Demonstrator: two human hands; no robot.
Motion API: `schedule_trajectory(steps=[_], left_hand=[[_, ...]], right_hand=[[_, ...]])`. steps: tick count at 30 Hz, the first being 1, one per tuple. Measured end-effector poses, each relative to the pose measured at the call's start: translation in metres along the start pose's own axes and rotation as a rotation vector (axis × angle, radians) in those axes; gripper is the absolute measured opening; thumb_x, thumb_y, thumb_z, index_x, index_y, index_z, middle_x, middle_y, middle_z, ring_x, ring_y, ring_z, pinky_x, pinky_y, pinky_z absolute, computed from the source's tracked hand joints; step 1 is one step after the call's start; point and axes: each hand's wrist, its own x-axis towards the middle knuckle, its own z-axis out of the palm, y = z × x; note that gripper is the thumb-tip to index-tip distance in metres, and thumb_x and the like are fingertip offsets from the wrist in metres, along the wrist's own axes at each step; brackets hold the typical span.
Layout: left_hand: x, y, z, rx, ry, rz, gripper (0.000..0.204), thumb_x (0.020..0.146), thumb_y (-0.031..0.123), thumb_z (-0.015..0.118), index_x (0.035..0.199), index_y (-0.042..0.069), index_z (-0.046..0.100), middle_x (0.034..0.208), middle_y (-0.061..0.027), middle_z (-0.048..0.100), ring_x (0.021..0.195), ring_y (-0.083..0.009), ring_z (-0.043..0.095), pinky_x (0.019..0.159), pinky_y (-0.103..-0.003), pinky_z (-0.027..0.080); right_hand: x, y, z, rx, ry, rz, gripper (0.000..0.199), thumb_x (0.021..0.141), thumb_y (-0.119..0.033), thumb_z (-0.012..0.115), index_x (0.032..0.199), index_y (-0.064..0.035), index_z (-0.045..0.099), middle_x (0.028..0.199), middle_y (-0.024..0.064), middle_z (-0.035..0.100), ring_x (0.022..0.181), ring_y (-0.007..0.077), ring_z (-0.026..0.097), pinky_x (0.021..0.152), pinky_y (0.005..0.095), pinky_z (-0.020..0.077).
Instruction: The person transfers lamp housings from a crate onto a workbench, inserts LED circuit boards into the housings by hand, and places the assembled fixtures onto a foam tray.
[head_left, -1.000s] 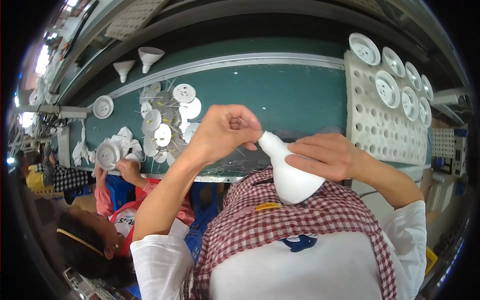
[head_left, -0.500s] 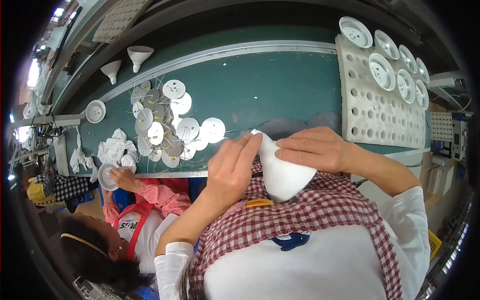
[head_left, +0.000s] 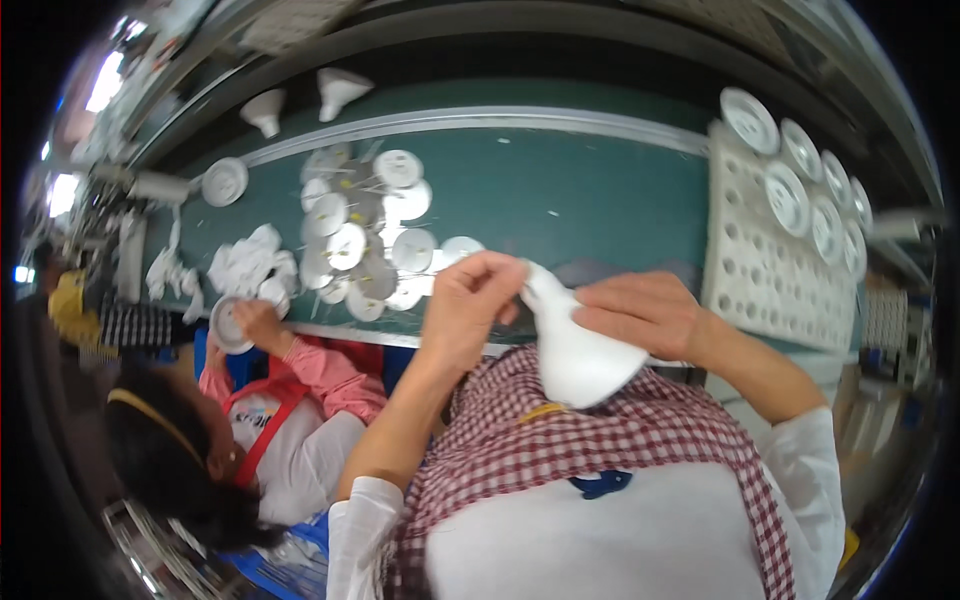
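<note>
A white cone-shaped lamp housing (head_left: 585, 355) lies tilted against my checked apron, its narrow neck pointing up and to the left and its wide end toward me. My right hand (head_left: 645, 315) grips its right side, fingers laid along the slope. At the tip of the neck, the thumb and fingers of my left hand (head_left: 468, 305) are pinched together. Whether a thin wire is also between them cannot be made out. Beyond my left hand, a pile of round white and grey discs (head_left: 375, 275) with thin wires and small yellow parts lies on the green bench (head_left: 580, 190).
On the right a white perforated board (head_left: 770, 275) carries several white round cups (head_left: 787, 198). Two more cone-shaped housings (head_left: 342, 92) stand behind the bench's metal rail (head_left: 480, 118). At left, near crumpled white cloth (head_left: 250, 258), a co-worker's hand (head_left: 262, 325) holds a white round cup (head_left: 228, 325).
My left fingers have shifted from lying along the neck's side to pinching at its tip. My right hand keeps its hold. The whole view has shifted slightly.
</note>
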Motion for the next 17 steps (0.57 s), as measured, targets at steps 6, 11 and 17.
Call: schedule_trajectory(steps=[6,11,17], left_hand=[[-0.023,-0.013,-0.025,0.008,0.146,0.113,0.009,0.080,0.005,0.064,0.085,0.001,0.058,0.067,-0.0019,0.058,0.055,-0.0057,0.049,0.050,-0.018,0.037],[-0.041,-0.013,-0.067,0.046,0.270,0.223,0.035,0.077,0.006,0.067,0.106,0.000,0.050,0.085,-0.0012,0.052,0.067,-0.0043,0.046,0.059,-0.017,0.039],[-0.101,-0.018,-0.115,0.276,0.560,0.420,0.079,0.071,0.000,0.062,0.137,0.008,0.020,0.111,-0.0090,0.039,0.072,-0.0082,0.043,0.063,-0.020,0.039]], right_hand=[[0.025,-0.003,0.032,0.097,-0.110,-0.003,0.032,0.064,-0.006,0.063,0.095,0.0015,0.063,0.091,0.0148,0.062,0.073,0.0244,0.063,0.059,0.0294,0.0519],[0.071,0.011,0.076,0.165,-0.189,-0.078,0.032,0.064,-0.005,0.064,0.096,0.0006,0.063,0.091,0.0134,0.063,0.072,0.0230,0.063,0.058,0.0289,0.0511],[0.200,0.095,0.173,0.215,-0.111,-0.083,0.037,0.068,-0.004,0.064,0.105,-0.0086,0.062,0.103,0.0150,0.063,0.094,0.0307,0.061,0.077,0.0337,0.0504]])
